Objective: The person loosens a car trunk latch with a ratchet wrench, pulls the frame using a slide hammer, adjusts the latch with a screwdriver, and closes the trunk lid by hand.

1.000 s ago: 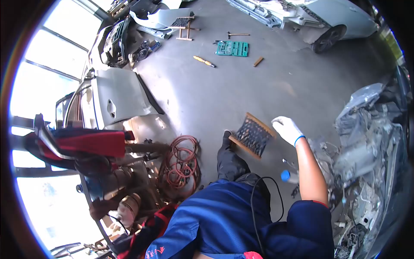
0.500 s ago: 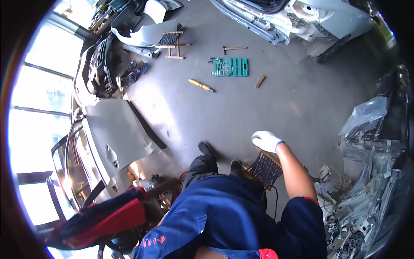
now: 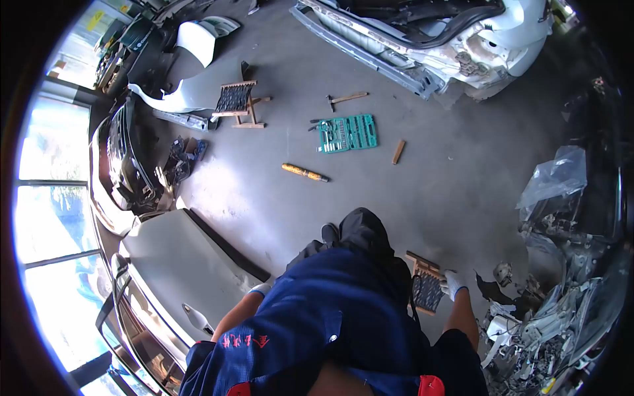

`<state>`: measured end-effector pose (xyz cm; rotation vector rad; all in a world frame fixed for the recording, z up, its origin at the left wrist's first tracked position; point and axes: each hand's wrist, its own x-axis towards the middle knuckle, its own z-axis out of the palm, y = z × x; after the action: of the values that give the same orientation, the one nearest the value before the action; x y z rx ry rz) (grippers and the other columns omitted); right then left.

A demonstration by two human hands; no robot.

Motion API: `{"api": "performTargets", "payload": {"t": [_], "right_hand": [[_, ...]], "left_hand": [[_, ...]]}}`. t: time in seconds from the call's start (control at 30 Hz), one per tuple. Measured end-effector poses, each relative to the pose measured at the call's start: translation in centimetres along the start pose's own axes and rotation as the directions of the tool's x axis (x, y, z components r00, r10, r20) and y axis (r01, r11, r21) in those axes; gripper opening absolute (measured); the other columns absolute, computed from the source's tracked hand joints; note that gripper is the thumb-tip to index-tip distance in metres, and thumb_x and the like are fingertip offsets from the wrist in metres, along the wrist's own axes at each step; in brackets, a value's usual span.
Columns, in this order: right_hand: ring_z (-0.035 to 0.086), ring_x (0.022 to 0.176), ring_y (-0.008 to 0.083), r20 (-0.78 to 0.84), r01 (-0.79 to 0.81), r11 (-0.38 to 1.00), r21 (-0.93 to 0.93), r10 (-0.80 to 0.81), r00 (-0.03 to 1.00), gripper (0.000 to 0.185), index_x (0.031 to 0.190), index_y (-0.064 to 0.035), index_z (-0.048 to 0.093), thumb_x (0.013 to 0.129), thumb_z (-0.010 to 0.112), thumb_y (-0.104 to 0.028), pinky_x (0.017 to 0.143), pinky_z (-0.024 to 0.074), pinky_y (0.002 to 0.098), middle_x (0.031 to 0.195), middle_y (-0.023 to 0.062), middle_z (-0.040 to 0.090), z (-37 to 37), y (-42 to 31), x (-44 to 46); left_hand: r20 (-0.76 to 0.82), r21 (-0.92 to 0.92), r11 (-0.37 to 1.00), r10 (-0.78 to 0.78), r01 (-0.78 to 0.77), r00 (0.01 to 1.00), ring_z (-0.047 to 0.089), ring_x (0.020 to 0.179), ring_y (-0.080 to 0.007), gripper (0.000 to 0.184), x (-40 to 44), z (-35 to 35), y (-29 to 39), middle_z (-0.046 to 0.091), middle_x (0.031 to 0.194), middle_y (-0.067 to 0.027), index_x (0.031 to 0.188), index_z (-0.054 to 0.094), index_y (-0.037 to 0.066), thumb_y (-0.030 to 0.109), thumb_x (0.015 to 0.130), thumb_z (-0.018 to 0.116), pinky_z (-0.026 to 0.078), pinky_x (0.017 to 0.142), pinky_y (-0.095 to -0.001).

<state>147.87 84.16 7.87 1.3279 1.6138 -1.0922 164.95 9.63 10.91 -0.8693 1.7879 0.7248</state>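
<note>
1. The gloved right hand (image 3: 453, 282) is at the edge of the woven-seat stool (image 3: 428, 290), on the person's right, just beside the hip. The fingers meet the stool's side; whether they close around it or merely rest there, I cannot tell. The low reach probably serves to steady or guide the stool close to the body.

2. The gloved left hand (image 3: 261, 289) is low at the person's other side, near the grey car door (image 3: 191, 264). The sleeve and torso cover part of that arm, and the curl of the fingers is too small to read, so I cannot tell its grip, nor whether it touches the door. It may be out there for balance.

3. Ahead on the floor, the green socket-set case (image 3: 347, 134) lies open, presumably so its pieces can be picked out easily. The hammer (image 3: 348, 98), yellow-handled tool (image 3: 305, 173) and small brown bar (image 3: 399, 152) lie around it, apart from each other, perhaps for quick reach.

4. A second stool (image 3: 236, 99) stands beyond, beside a pale body panel (image 3: 188, 96), apparently to seat someone near the tools.
</note>
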Motion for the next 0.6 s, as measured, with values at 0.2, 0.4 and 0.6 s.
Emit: {"api": "performTargets", "payload": {"t": [0.2,0.4,0.6], "right_hand": [[0.062,0.064,0.0159,0.168,0.149,0.963,-0.223,-0.112,0.979,0.015,0.11,-0.0138,0.066,0.1,0.062,-0.024,0.053,0.0478,0.0349,0.082,0.0048,0.068,8.5,-19.1,0.7],[0.068,0.082,0.0215,0.025,0.592,0.704,-0.391,-0.635,0.772,0.031,0.118,-0.0024,0.071,0.098,0.065,-0.025,0.076,0.0547,0.0381,0.091,0.0103,0.074,13.6,-48.7,3.9],[0.064,0.085,0.0112,0.286,0.866,0.5,-0.009,-0.829,0.481,0.031,0.127,-0.0002,0.07,0.103,0.065,-0.019,0.078,0.0541,0.0294,0.101,0.0037,0.072,23.1,-69.5,-10.8]], "left_hand": [[-0.088,0.152,0.987,-0.041,0.054,0.995,0.07,0.085,-0.0294,0.042,4.9,-16.8,13.6,0.073,0.1,-0.016,0.122,0.075,0.005,0.036,0.095,0.068,0.054,0.073,-0.0417],[0.069,-0.835,0.541,-0.084,0.103,0.994,0.046,0.048,-0.0099,0.021,0.7,-33.7,26.3,0.061,0.078,-0.0018,0.096,0.063,0.015,0.034,0.106,0.06,0.039,0.042,-0.0291],[-0.007,-0.996,-0.087,0.309,0.021,0.951,0.049,0.054,-0.0119,0.037,3.6,-45.3,32.6,0.069,0.088,-0.0085,0.09,0.069,0.022,0.054,0.104,0.056,0.043,0.05,-0.031]]}}
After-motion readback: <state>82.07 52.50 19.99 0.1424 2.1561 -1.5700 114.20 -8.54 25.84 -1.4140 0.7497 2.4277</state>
